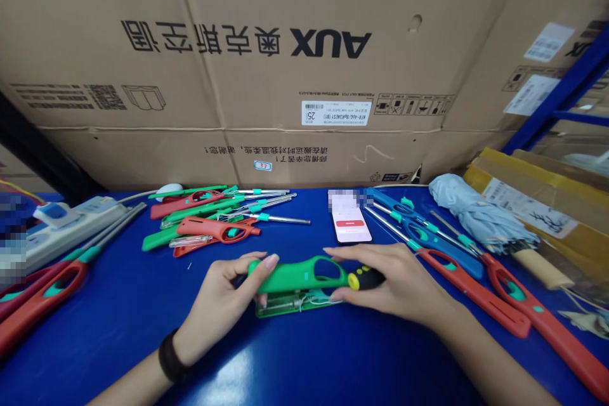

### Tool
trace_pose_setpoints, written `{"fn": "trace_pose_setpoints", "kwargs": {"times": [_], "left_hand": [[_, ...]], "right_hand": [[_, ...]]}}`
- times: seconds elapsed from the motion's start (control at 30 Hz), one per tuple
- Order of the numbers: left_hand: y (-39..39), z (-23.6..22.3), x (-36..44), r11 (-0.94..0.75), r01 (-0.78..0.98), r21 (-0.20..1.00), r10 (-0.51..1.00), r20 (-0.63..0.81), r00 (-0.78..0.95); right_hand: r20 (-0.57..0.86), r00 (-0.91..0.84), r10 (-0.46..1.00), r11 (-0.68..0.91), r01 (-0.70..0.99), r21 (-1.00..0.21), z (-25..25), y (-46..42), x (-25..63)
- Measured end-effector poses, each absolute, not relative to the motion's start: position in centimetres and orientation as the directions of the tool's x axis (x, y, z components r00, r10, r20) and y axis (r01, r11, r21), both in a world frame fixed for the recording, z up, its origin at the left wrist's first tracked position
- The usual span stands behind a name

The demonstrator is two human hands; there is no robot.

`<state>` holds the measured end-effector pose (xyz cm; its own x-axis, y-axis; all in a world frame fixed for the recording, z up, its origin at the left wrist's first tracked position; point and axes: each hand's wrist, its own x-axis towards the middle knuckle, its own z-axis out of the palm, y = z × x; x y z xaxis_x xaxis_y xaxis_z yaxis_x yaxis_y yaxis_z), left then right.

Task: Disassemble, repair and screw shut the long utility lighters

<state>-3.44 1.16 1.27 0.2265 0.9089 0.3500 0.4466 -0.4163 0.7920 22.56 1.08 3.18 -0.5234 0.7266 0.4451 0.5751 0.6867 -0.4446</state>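
Note:
My left hand [221, 301] grips one end of a green utility lighter's top shell [297, 276], with the thumb lying over it. Below that shell lies an open green lower shell [297, 306] with thin wires and small parts inside. My right hand [390, 279] curves over a black-and-yellow screwdriver handle [366, 278], whose shaft is hidden behind the green shell. The fingertips of my right hand reach toward the lighter's far end.
Red, green and blue long-nosed lighters [214, 219] lie in loose piles on the blue table [118, 304]. A phone [349, 222], a folded pale umbrella [476, 216] and a power strip [71, 225] also lie there. Large cardboard boxes [285, 63] stand behind.

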Motion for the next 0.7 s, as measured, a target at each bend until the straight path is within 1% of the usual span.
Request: {"fn": "trace_pose_setpoints", "kwargs": {"times": [0.07, 0.13, 0.27, 0.33, 0.4, 0.47, 0.57, 0.63, 0.7], "left_hand": [[1.3, 1.5, -3.6, -0.359, 0.436, 0.825, 0.933, 0.318, 0.167], [1.4, 1.6, -3.7, -0.321, 0.417, 0.850, 0.947, 0.286, 0.146], [1.4, 1.1, -3.7, -0.274, 0.381, 0.883, 0.961, 0.233, 0.150], [1.3, 0.6, -3.6, -0.245, 0.379, 0.892, 0.968, 0.206, 0.141], [1.2, 0.1, -3.5, -0.225, 0.387, 0.894, 0.973, 0.186, 0.136], [1.3, 0.0, -3.5, -0.216, 0.397, 0.892, 0.975, 0.176, 0.136], [1.7, 0.0, -3.7, -0.218, 0.442, 0.870, 0.976, 0.188, 0.112], [2.1, 0.1, -4.0, -0.236, 0.495, 0.836, 0.972, 0.208, 0.111], [2.6, -0.1, -4.3, -0.260, 0.562, 0.785, 0.966, 0.214, 0.147]], "right_hand": [[0.440, -0.470, 0.765, 0.642, 0.611, -0.464, 3.5, 1.3, 23.0], [0.384, -0.450, 0.806, 0.590, 0.649, -0.479, 3.8, 1.6, 23.6], [0.164, -0.507, 0.846, 0.514, 0.697, -0.501, 4.2, 2.1, 24.5], [0.056, -0.535, 0.843, 0.478, 0.697, -0.535, 4.3, 2.2, 24.9], [-0.016, -0.548, 0.837, 0.442, 0.692, -0.571, 4.3, 2.3, 25.2], [-0.057, -0.546, 0.836, 0.413, 0.694, -0.589, 4.2, 2.3, 25.4], [-0.112, -0.532, 0.839, 0.377, 0.719, -0.584, 3.9, 2.3, 25.6], [-0.135, -0.536, 0.833, 0.372, 0.724, -0.580, 3.6, 2.3, 25.6], [-0.137, -0.547, 0.826, 0.382, 0.722, -0.577, 3.5, 2.3, 25.6]]}}
